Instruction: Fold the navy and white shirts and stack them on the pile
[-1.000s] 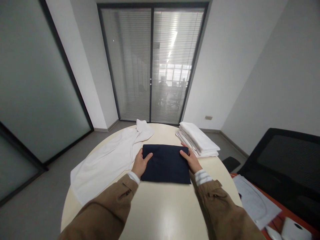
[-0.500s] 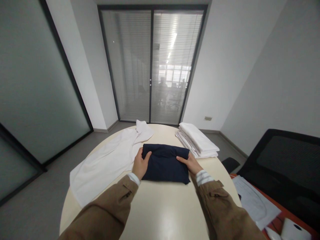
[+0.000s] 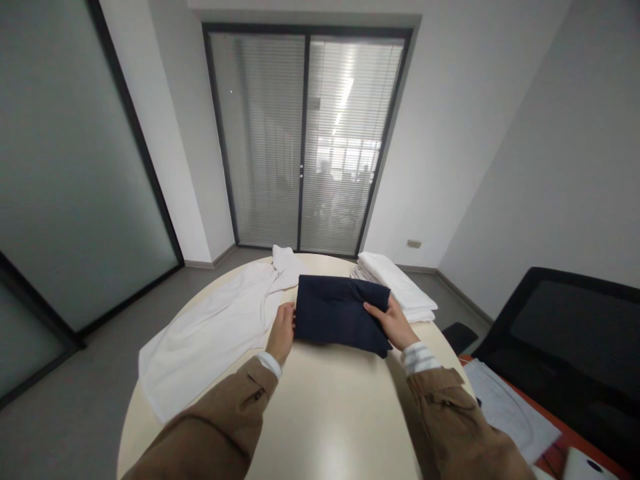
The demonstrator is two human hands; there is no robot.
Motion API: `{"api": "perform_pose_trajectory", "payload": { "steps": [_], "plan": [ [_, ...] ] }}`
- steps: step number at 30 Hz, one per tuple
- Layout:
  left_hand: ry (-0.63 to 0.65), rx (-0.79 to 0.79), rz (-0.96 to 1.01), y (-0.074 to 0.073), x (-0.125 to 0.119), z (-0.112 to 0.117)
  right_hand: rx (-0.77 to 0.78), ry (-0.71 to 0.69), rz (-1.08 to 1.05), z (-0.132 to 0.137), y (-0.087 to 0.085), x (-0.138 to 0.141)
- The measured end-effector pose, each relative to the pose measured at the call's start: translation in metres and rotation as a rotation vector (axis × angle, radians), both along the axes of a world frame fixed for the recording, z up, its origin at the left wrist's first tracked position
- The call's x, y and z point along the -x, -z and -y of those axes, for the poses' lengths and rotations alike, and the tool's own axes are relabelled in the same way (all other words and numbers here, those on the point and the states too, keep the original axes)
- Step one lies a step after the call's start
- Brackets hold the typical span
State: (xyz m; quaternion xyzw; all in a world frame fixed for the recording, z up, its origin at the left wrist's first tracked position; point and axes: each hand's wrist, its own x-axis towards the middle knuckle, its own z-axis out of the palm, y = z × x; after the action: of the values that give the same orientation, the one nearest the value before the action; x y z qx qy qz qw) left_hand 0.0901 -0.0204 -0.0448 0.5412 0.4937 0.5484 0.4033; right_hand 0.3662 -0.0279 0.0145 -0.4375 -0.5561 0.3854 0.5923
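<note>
A round cream-coloured desk [image 3: 325, 413] fills the lower middle of the view, seen from above and behind the person's two arms. At the far wall stand grey-framed glass doors with slatted blinds [image 3: 305, 140].

On the left part of the desk lies an unfolded white cloth garment [image 3: 215, 330], spread loosely from the desk's near left rim up to its far edge.

Just right of the garment is the left hand [image 3: 281, 333], coming out of a brown jacket sleeve with a white cuff. It is open, with its fingers straight and held together, and their tips touch the left edge of a dark navy folded cloth [image 3: 337, 313].

The navy cloth is a neat rectangle at the far middle of the desk, between the two hands. Its left side rests on the desk, and its right end reaches over the edge of a stack beside it.

The right hand [image 3: 395, 325], in a matching brown sleeve with a striped cuff, grips the cloth's right edge, thumb on top and fingers curled under.

Behind this hand sits a stack of folded white cloths [image 3: 407, 290], at the desk's far right rim.

Further right, off the desk, white paper sheets [image 3: 505, 407] lie on an orange-red surface [image 3: 555, 453]. Above them stands a black office chair back [image 3: 570, 333].
</note>
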Motion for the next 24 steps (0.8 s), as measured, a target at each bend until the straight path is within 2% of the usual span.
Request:
{"api": "perform_pose_trajectory", "payload": {
  "steps": [2,7,11,15,19,22,24],
  "plan": [
    [0.031,0.051,0.037,0.002,-0.002,0.001,-0.050,0.066,-0.061,-0.006,-0.017,-0.005],
    [0.047,0.041,0.042,0.007,-0.004,0.006,-0.175,0.261,-0.290,-0.036,-0.057,-0.024],
    [0.059,0.047,0.035,0.007,-0.004,0.004,-0.271,0.399,-0.481,-0.069,-0.073,-0.052],
    [0.065,0.068,0.035,0.004,-0.006,0.004,-0.228,0.501,-0.655,-0.087,-0.062,-0.074],
    [0.071,0.082,0.017,0.001,-0.007,0.005,0.011,0.683,-0.725,-0.089,-0.034,-0.081],
    [0.080,0.075,0.004,0.000,-0.007,0.007,0.207,0.830,-0.676,-0.089,-0.016,-0.085],
    [0.080,0.072,0.003,0.000,-0.007,0.007,0.193,0.844,-0.493,-0.090,-0.009,-0.092]
  ]
}}
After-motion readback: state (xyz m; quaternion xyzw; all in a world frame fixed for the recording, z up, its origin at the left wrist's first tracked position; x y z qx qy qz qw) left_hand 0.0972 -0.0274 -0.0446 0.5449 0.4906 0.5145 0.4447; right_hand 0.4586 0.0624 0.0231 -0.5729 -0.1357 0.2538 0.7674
